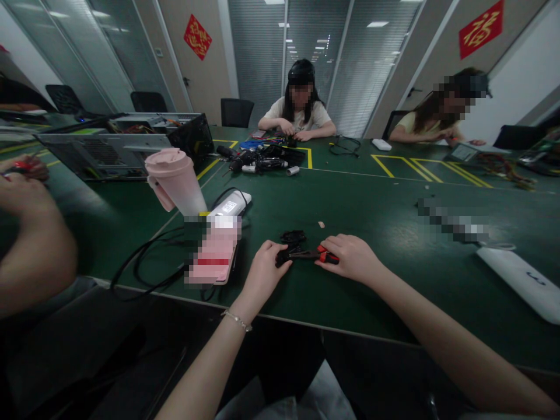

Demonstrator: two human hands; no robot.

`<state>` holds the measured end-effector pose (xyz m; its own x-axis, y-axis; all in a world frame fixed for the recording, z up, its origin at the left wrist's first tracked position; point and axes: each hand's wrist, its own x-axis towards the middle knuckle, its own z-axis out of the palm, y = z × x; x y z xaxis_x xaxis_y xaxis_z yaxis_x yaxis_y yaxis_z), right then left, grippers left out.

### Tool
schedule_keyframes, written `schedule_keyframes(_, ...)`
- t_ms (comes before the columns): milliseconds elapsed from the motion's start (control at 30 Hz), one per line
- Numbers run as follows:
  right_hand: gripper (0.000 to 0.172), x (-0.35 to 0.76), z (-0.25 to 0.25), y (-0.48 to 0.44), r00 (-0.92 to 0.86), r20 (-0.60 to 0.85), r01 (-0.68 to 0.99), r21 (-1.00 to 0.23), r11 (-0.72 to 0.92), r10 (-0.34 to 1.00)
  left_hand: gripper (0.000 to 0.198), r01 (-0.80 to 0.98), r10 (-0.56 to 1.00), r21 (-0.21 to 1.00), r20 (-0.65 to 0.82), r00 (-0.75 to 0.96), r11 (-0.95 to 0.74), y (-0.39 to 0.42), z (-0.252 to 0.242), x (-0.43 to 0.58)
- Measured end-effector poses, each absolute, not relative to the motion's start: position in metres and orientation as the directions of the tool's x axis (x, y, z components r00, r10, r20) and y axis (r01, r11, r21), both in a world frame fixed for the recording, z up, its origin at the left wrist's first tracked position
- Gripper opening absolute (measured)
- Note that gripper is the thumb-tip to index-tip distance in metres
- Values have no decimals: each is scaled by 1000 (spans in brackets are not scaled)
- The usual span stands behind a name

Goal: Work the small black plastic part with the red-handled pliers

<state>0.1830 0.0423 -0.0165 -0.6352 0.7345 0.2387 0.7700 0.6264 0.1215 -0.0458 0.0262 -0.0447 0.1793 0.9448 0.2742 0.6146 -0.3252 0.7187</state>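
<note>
My right hand is closed around the red and black handles of a pair of pliers. The long, narrow jaws point left, toward a small black part pinched between the thumb and fingers of my left hand. Whether the jaws grip that part I cannot tell. Just beyond the jaws, another black plastic piece lies on the green table. A small pale scrap rests a little farther off, to the right.
Left of my hands lie a pink phone, a white power bank and black cables; a pink cup stands behind. An open computer case sits farther left. A white device lies right. Co-workers sit opposite and at left.
</note>
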Motion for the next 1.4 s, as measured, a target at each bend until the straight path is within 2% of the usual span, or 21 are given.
schedule_keyframes(167, 43, 184, -17, 42, -650, 265, 758, 173, 628, 712, 30, 618, 944, 716, 279, 173, -325, 27, -47, -46)
schedule_keyframes(433, 40, 184, -20, 43, -618, 231, 782, 78, 619, 752, 30, 618, 945, 717, 281, 167, -323, 26, -49, -46)
schedule_keyframes(667, 41, 184, -18, 43, -629, 248, 774, 115, 623, 736, 36, 613, 939, 715, 306, 158, -336, 25, -46, -46)
schedule_keyframes(833, 41, 185, -18, 43, -640, 261, 766, 142, 627, 722, 33, 616, 936, 708, 303, 177, -345, 25, -45, -46)
schedule_keyframes(1100, 41, 184, -17, 43, -608, 209, 790, 67, 609, 766, 31, 620, 933, 700, 307, 186, -354, 25, -46, -46)
schedule_keyframes(1400, 42, 184, -16, 43, -640, 243, 767, 148, 624, 729, 35, 616, 923, 688, 300, 240, -383, 26, -44, -46)
